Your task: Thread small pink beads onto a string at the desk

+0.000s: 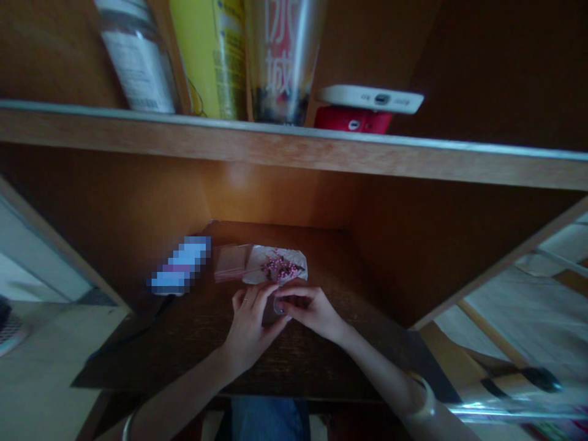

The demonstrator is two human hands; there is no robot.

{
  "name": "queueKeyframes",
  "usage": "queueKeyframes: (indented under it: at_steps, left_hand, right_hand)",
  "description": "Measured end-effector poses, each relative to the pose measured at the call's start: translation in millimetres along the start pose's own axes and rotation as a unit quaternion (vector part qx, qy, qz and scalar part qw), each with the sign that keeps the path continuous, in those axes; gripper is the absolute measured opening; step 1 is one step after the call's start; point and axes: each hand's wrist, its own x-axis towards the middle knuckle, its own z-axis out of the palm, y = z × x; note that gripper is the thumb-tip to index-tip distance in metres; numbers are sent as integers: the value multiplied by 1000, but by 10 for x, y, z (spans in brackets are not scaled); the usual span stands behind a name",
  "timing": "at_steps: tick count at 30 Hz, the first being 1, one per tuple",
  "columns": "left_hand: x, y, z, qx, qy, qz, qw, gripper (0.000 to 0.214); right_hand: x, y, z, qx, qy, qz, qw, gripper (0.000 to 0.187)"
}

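Note:
My left hand and my right hand meet over the dark wooden desktop. Between their fingertips is a small, clear, round-edged thing, its kind too blurred to make out. The right thumb and fingers pinch it, while the left fingers and thumb curl around its other side. Just beyond the fingertips lies a sprig of small pink beads or buds on a crumpled whitish wrapper. To the left of that wrapper sits a flat, pinkish clear packet.
A phone with a blurred-out screen leans at the left, a dark cable near it. The shelf edge crosses above the hands. On it stand a labelled jar, a yellow package, a clear printed cup, and white and red boxes.

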Motion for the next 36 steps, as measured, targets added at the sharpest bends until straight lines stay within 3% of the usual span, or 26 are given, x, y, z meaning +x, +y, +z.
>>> queueKeyframes:
  at_steps: [5, 13, 19, 24, 29, 33, 36]
  left_hand:
    - [-1, -3, 0, -10, 5, -17, 1000, 46]
    - [1, -61, 9, -21, 69, -76, 995, 34]
    - [13, -106, 49, 1, 107, -124, 986, 48]
    - [26, -121, 92, 12, 113, -129, 985, 56]
    - [32, -112, 67, -14, 109, -139, 984, 47]
    - [16, -98, 29, -52, 138, -147, 978, 39]
    - [2, -91, 23, -56, 146, -154, 976, 43]
  right_hand:
    - [7, -23, -1, 6, 16, 14, 1000, 19]
    - [15, 45, -20, -6, 126, 62, 990, 22]
    - [27, 185, -45, -83, 149, 64, 983, 27]
    - [14, 195, -60, -189, 119, 36, 974, 16]
    - [89, 178, -73, -384, 36, -35, 922, 19]
    - [287, 243, -48, -419, -32, -104, 901, 24]
    - [417, 364, -13, -437, -66, -113, 890, 24]
